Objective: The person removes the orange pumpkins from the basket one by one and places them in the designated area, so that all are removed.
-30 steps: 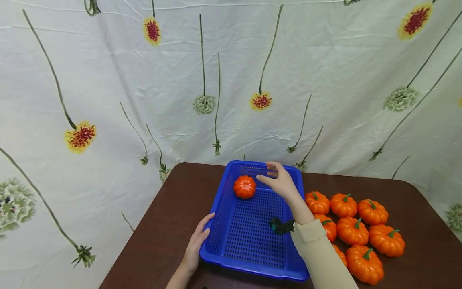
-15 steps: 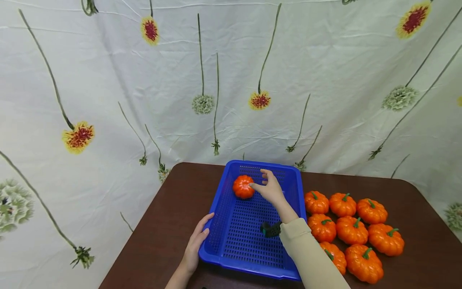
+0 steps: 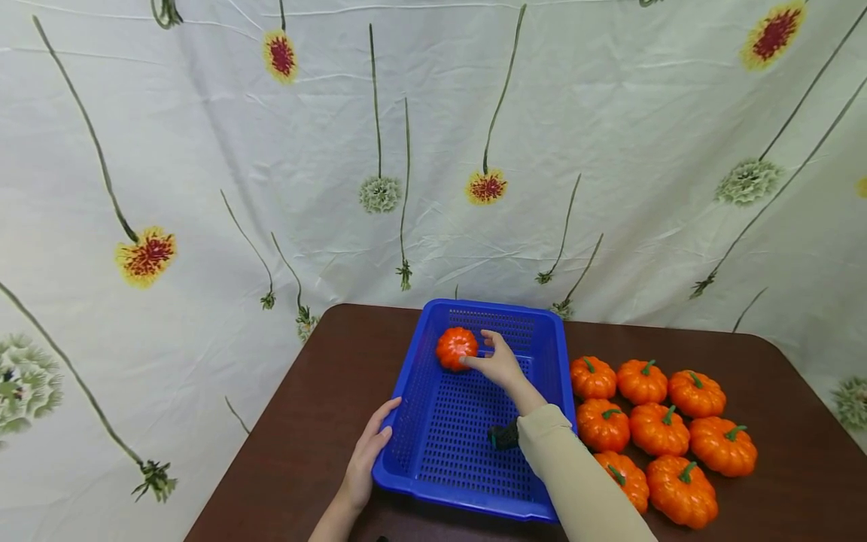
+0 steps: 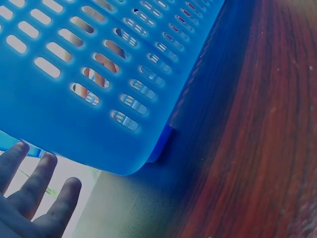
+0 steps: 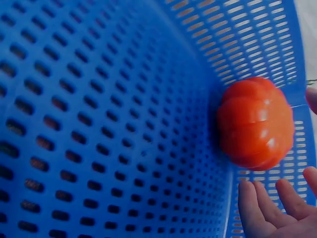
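Note:
A blue perforated plastic basket (image 3: 440,482) sits on the table. In its far left corner lies one orange toy pumpkin (image 3: 457,348), no stem showing. Inside the basket, my right hand (image 3: 500,366) is beside the pumpkin, thumb and fingers spread. In the right wrist view, the fingers (image 5: 292,206) are just below the pumpkin (image 5: 256,124), with a small gap. My left hand (image 3: 362,463) touches the basket's left rim, fingers extended. The left wrist view has its straight fingers (image 4: 34,186) at the edge of the basket (image 4: 89,131).
Right of the basket, several orange pumpkins with green stems stand in rows, one pumpkin (image 3: 660,429) in their middle. The dark brown table (image 3: 298,444) reaches back to a pale flower-print cloth (image 3: 325,135). A black wrist device (image 3: 503,436) hangs at the right wrist over the basket.
My right hand has moved left and slightly down, toward the pumpkin in the basket. The left hand stays at the rim. More of the pumpkins on the table now show.

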### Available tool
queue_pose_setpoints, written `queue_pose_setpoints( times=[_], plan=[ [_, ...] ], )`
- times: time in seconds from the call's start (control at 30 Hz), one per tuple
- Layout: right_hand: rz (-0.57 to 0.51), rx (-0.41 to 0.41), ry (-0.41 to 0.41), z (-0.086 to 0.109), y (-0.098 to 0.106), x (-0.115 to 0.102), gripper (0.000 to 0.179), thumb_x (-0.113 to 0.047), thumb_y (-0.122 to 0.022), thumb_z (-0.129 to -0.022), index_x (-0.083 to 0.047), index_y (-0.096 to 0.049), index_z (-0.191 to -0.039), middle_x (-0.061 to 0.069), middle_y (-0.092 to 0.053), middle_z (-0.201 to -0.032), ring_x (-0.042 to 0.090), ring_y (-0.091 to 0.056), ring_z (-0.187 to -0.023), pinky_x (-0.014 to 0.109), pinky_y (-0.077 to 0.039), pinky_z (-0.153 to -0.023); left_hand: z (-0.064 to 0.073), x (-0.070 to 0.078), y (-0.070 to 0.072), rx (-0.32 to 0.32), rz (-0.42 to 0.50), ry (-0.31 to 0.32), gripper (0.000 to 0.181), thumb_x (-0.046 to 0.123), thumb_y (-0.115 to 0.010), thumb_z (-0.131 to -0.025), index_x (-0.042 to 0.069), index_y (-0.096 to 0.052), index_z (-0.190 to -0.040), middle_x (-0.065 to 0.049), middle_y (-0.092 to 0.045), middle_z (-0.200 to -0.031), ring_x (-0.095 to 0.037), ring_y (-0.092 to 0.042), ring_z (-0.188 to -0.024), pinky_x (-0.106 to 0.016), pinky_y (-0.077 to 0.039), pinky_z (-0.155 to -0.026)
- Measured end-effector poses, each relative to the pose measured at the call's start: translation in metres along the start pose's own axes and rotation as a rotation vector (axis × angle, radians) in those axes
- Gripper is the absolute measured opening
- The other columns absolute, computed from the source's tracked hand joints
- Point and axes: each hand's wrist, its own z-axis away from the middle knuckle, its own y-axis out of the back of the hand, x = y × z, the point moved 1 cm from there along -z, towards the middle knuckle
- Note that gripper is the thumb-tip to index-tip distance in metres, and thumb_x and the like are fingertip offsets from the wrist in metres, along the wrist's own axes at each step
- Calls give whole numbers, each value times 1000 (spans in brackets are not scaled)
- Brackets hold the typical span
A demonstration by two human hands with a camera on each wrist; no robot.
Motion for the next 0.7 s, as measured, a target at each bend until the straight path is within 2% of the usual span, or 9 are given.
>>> queue_pose_setpoints(
  times=[0.27,0.53,0.7],
  plan=[
    [-1,-55,8,-2,-5,3,79,-17,-72,-81,-2,-29,-144,26,-32,-143,43,-39,-125,54,-37,-95,0,1,-1,10,-7,11,44,16,-29,-100,5,-31,-143,-21,-29,-143,-23,-42,-119,-26,-39,-93],
    [12,-144,-31,-4,-7,5,92,-19,-74,-79,-2,-16,-149,26,-26,-146,43,-37,-127,55,-32,-100,0,2,-2,19,4,30,44,17,-31,-100,6,-32,-143,-22,-31,-142,-28,-42,-118,-28,-40,-93],
    [-6,-170,-31,-4,-7,4,94,-18,-74,-78,-2,-14,-149,26,-25,-147,43,-36,-128,56,-31,-100,1,2,-2,25,2,36,45,18,-31,-100,6,-32,-143,-21,-30,-142,-28,-42,-118,-29,-39,-93]
  ],
)
